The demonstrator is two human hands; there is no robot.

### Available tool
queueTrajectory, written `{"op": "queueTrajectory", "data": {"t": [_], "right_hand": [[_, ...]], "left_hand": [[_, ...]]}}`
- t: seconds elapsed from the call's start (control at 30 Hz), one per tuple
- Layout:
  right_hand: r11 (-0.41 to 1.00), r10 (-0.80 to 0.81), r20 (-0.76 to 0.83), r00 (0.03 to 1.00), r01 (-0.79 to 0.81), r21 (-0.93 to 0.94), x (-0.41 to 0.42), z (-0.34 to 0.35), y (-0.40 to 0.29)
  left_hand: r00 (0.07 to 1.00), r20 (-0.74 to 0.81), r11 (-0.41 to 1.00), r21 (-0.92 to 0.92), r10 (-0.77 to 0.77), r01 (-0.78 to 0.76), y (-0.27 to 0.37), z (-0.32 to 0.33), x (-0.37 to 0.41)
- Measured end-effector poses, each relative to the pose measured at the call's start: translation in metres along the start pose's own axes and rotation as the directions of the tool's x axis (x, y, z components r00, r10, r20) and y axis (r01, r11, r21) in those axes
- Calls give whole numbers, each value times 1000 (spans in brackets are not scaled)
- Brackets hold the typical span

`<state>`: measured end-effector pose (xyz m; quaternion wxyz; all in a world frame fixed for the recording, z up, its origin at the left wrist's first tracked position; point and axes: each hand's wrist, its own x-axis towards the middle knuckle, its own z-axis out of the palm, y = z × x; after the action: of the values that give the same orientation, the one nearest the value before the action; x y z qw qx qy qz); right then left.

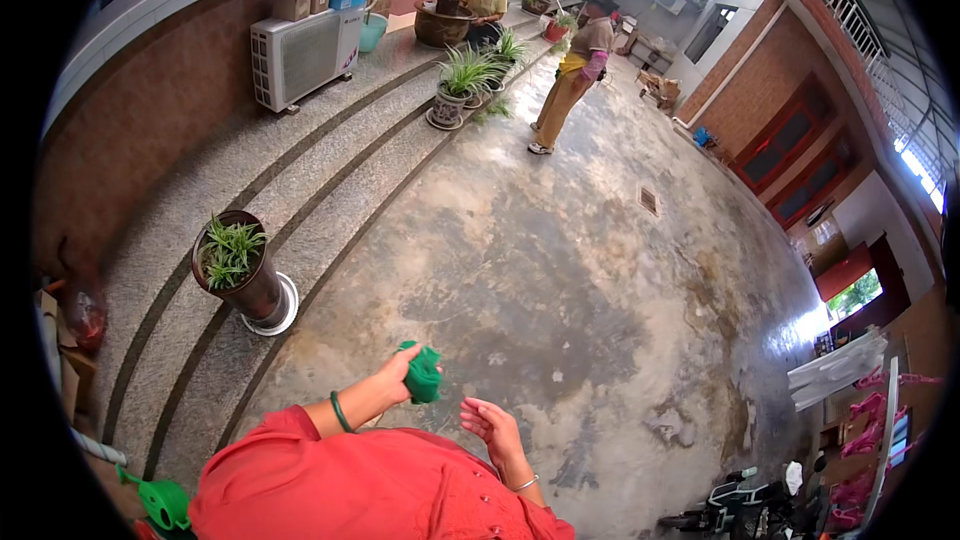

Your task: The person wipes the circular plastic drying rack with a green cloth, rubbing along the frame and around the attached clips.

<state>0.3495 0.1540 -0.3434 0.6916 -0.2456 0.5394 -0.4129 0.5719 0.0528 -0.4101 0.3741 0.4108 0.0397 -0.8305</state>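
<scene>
A bunched green cloth (424, 373) is held in my left hand (401, 375), in front of my body; a green bangle circles that wrist. To its right, my right hand (493, 426) is raised with nothing in it, palm turned toward the cloth and fingers apart from the thumb. The two hands do not touch. Beyond my left hand, on the steps, a tall brown pot (259, 292) with a spider plant (231, 249) stands on a white saucer (289, 315).
Curved stone steps (315, 187) run along the left, with an air conditioner unit (304, 56) and potted plants (448, 101). One person (574, 75) stands on the concrete floor; another (485, 7) sits by a large pot. A green watering can (163, 502) and a motorcycle (739, 506) are near the bottom.
</scene>
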Motion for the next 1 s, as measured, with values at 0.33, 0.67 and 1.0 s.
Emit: {"op": "queueTrajectory", "data": {"t": [0.33, 0.67, 1.0], "right_hand": [[999, -38, -199, 979, 45, 29, 30, 10, -8], [939, -322, -263, 910, 271, -211, 21, -7, -47], [-158, -775, 362, -518, -396, -904, -311, 1, -267]], "left_hand": [[983, -169, 996, -28, 74, -80, 74, -42, 19], [960, 65, 924, 263, 271, -278, 95, -32, 20], [997, 37, 908, 417, -69, 47, 62, 18, 67]]}}
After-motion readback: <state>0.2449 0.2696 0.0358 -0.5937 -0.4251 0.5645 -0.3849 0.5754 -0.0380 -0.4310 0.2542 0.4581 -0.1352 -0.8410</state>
